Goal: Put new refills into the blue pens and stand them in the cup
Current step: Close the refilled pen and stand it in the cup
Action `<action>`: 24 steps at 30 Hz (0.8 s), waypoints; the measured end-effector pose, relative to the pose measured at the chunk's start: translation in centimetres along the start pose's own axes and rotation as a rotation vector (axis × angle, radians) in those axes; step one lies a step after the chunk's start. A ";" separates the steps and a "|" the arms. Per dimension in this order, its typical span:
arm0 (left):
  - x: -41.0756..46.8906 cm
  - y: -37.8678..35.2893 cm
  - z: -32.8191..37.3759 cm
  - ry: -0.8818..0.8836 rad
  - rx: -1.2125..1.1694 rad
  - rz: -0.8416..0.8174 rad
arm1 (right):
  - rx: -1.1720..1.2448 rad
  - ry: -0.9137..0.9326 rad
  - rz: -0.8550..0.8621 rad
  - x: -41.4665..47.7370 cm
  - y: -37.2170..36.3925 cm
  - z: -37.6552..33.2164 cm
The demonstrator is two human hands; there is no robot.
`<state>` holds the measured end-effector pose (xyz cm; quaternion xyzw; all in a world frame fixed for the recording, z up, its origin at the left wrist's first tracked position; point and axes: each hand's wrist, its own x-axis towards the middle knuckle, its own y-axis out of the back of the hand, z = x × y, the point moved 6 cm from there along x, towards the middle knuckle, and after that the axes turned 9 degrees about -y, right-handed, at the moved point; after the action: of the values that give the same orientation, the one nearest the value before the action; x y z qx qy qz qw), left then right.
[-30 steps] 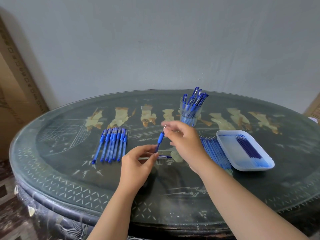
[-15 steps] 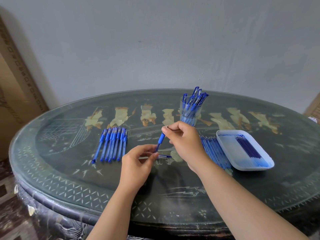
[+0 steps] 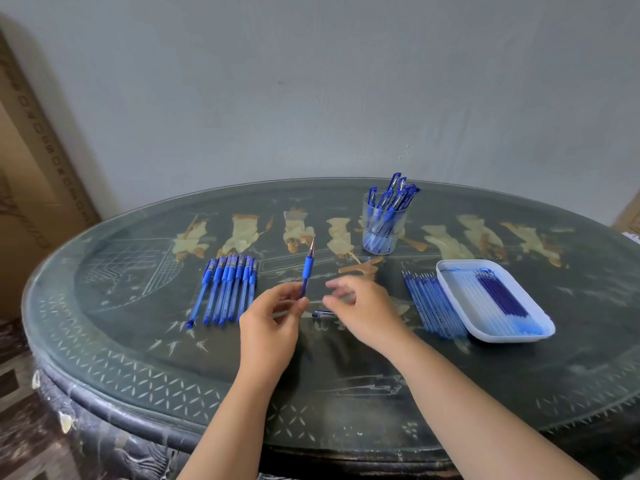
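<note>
Pinch: left hand, pen (tip up)

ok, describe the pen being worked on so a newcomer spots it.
On the dark oval table, right of the row of pens lying flat, the left hand pinches one pen. Unlike those, it is raised off the table, metal tip up.

Bare forearms on show here, left hand and right hand bare too, the right one blurred.

The left hand pinches a blue pen, tip toward 12 o'clock. The blurred right hand hovers at its 3 o'clock.
</note>
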<state>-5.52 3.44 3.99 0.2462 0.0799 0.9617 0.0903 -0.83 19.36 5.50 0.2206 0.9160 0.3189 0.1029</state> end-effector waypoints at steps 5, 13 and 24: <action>0.0 -0.2 0.1 -0.007 0.014 -0.042 | -0.258 0.125 -0.021 0.3 -2.0 1.5; -0.1 -0.9 -0.1 0.020 0.011 -0.119 | 0.953 -0.160 0.042 1.0 0.9 3.0; 0.1 -1.6 0.0 -0.043 0.012 -0.167 | 1.152 -0.001 0.081 -0.2 4.7 -1.8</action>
<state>-5.36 4.98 3.74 0.2599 0.1039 0.9448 0.1702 0.33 21.59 9.80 0.2762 0.9327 -0.2275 -0.0457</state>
